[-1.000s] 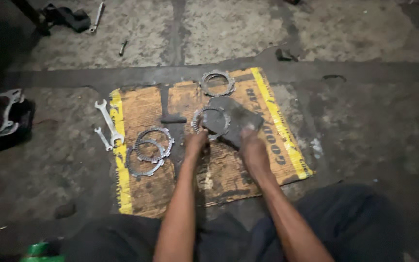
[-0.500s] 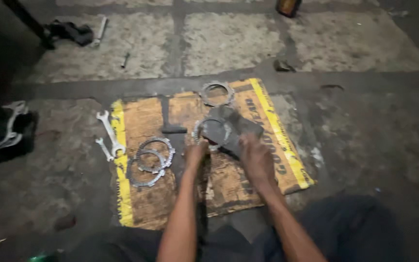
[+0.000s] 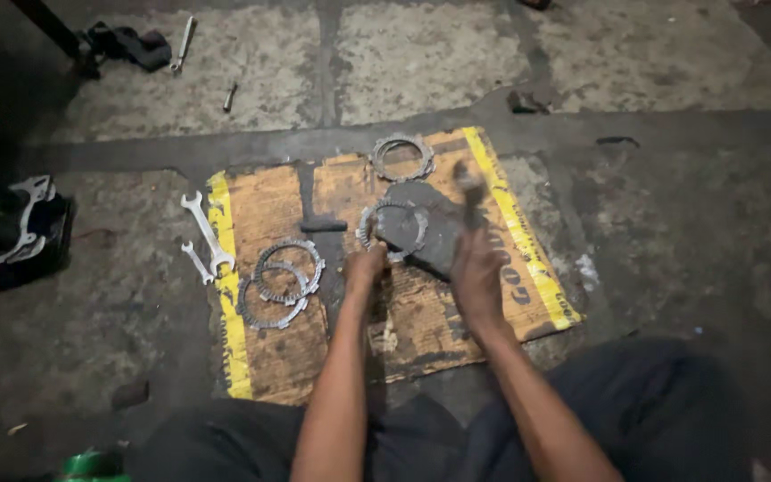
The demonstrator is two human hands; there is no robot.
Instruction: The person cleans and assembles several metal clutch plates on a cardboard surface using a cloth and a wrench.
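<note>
Steadying a toothed ring point(image 3: 392, 228) on a grey slab point(image 3: 435, 234) atop the cardboard mat point(image 3: 269, 357), my left hand point(image 3: 366, 266) pinched its edge; my right hand point(image 3: 479, 272) gripped a blurred tool point(image 3: 469, 189). A glancing stroke could have skidded the ring or struck my fingers.

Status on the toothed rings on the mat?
Looks done: two rings lie stacked aside by the wrenches. In hand: left hand steadies a ring on the dark slab; right hand holds a blurred tool. Left: one ring behind, untouched.
</note>
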